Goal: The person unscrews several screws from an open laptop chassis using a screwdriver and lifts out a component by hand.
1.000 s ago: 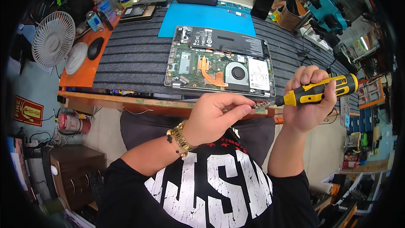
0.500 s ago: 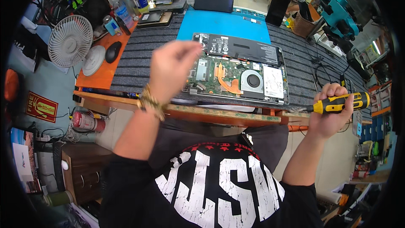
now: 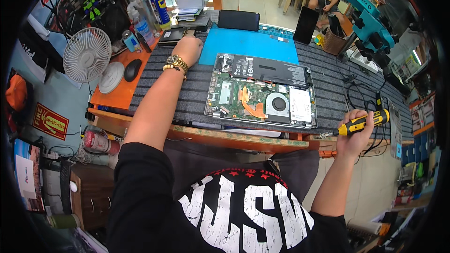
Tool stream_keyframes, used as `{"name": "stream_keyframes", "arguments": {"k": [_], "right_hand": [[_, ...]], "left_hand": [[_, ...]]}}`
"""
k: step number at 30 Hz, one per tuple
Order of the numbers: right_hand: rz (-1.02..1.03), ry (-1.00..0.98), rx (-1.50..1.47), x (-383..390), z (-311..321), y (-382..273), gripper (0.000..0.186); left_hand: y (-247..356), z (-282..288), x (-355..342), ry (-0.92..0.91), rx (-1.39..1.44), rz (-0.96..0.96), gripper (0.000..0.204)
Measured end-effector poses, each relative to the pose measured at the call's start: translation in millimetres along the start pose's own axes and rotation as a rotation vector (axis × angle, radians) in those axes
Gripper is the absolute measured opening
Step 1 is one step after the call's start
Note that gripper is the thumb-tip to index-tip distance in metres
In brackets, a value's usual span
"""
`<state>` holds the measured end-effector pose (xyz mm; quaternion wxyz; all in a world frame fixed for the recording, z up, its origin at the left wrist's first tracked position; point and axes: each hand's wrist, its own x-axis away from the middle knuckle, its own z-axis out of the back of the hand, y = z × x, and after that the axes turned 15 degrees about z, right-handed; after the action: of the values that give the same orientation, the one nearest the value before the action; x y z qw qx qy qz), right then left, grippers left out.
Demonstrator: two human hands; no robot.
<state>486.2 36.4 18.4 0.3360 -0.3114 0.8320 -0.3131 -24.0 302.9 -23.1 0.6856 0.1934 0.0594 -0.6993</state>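
Showing an opened laptop flat on the grey ribbed desk, battery and fan facing up, probably so that the inner parts can be reached. Beyond the laptop lies a blue mat. Off its near right corner, the right hand has its grip closed round a yellow-and-black screwdriver, tip leftward, perhaps to keep the tool handy yet clear of the parts. Beyond the laptop's far left corner, the left hand is beside some dark flat devices; its back hides the fingertips, so whether that grip is empty or grasping cannot be told. The bright metal at the screwdriver's tip is too small and blurred to make out
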Motion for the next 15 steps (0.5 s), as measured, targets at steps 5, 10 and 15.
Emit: {"name": "stream_keyframes", "arguments": {"k": [5,10,15], "right_hand": [[-0.017,0.063,0.019,-6.0,14.1,-0.7,0.041],[-0.035,0.062,0.027,-8.3,17.7,5.4,0.041],[-0.179,-0.012,0.028,-7.2,15.7,7.5,0.043]], "left_hand": [[0.9,0.5,2.8,-0.015,0.006,0.005,0.023],[-2.7,10.3,8.7,0.058,0.132,0.075,0.028],[0.0,29.6,20.0,0.227,0.259,0.110,0.023]]}}
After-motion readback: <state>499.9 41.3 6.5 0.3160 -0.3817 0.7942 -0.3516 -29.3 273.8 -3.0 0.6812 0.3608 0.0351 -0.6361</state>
